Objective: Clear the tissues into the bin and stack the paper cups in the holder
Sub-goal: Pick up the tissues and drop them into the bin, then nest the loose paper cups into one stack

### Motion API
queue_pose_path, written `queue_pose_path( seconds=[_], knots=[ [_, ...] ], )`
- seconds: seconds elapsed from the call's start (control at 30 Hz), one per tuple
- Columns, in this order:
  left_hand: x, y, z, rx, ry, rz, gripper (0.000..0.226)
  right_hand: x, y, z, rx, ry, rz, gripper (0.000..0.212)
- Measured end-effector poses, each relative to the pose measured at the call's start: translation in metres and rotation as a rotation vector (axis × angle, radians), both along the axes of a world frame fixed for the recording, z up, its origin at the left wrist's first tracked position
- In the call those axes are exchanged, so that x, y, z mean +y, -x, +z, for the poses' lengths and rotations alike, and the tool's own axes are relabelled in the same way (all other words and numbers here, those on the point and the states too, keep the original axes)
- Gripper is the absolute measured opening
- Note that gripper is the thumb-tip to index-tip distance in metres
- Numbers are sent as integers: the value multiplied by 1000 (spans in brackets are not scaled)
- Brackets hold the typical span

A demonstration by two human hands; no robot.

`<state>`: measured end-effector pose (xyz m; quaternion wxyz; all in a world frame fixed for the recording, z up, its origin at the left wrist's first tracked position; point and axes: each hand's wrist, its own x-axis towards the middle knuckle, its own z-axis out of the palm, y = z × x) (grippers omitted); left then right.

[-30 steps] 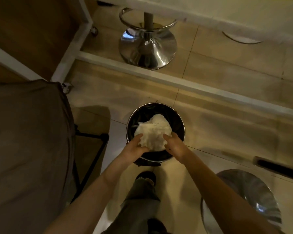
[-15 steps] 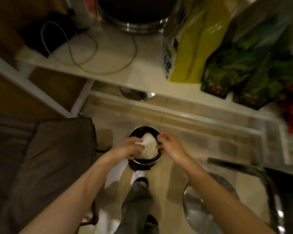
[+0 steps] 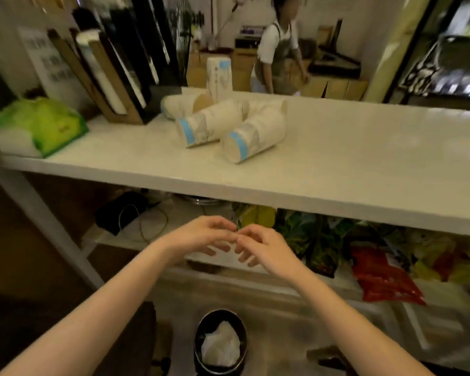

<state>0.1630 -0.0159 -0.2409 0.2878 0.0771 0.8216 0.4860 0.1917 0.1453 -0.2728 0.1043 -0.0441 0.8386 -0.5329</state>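
A wad of white tissues [image 3: 221,346] lies inside the round black bin [image 3: 198,340] on the floor at the bottom of the view. My left hand [image 3: 201,237] and my right hand [image 3: 258,246] hover empty above it, below the counter's front edge, fingertips almost touching. Several white paper cups with blue bands lie on their sides on the white counter [image 3: 337,164]: one in front [image 3: 253,134], one to its left [image 3: 209,123], others behind [image 3: 183,104]. One cup stack stands upright [image 3: 219,77]. A slanted wooden cup holder [image 3: 111,77] stands at the back left.
A green tissue pack [image 3: 42,126] lies at the counter's left end. On the lower shelf sit snack bags [image 3: 377,272], a black device with a cable [image 3: 122,213]. A person [image 3: 278,50] stands beyond the counter. A dark cushion [image 3: 65,343] is at lower left.
Both hands let go of the tissue wad, which now rests in the bin, and rose up. The view lifted from the floor to the counter with the cups.
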Motion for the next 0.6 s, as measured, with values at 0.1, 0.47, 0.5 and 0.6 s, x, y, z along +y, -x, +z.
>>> queue_pose_path(
  seconds=[0.1,0.47,0.5,0.6],
  knots=[
    [0,3,49,83,-95,57,23,2,0,50,93,5,36,24],
    [-8,67,135,777,86,227,33,24,87,153,266,80,-356,28],
    [-12,79,137,838,170,231,39,28,100,155,267,67,-425,32],
    [-23,112,134,917,383,218,58,37,134,157,250,-47,-584,47]
  ],
)
